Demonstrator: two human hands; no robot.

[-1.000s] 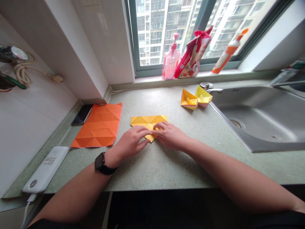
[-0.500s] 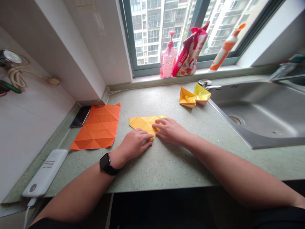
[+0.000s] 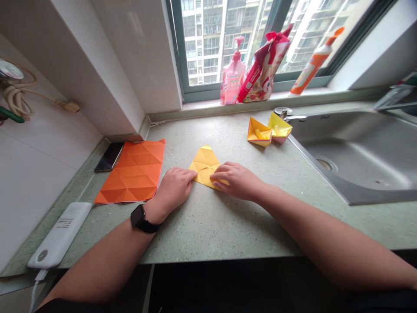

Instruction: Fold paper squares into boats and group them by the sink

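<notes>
A folded sheet of yellow origami paper [image 3: 204, 163] lies on the counter, its narrow end pointing away from me and crease lines across it. My left hand [image 3: 177, 184] pinches its left corner between thumb and fingers. At the right corner, my right hand [image 3: 236, 180] has its fingers curled over the paper's edge, covering part of it. To the left lies creased orange paper [image 3: 133, 171]. Farther back on the right stand two folded paper boats, an orange-yellow one [image 3: 259, 132] and a pale yellow one [image 3: 280, 128], side by side.
A white power bank [image 3: 61, 234] with a cable and a dark phone [image 3: 110, 156] lie at the left. The steel sink [image 3: 355, 148] is on the right. A pink pump bottle [image 3: 233, 80], a red bag [image 3: 265, 69] and an orange-white bottle [image 3: 314, 65] line the windowsill.
The yellow paper has turned on the counter, so its narrow end now points away from me. My left hand has shifted left to its left corner; my right hand is now at the right corner.
</notes>
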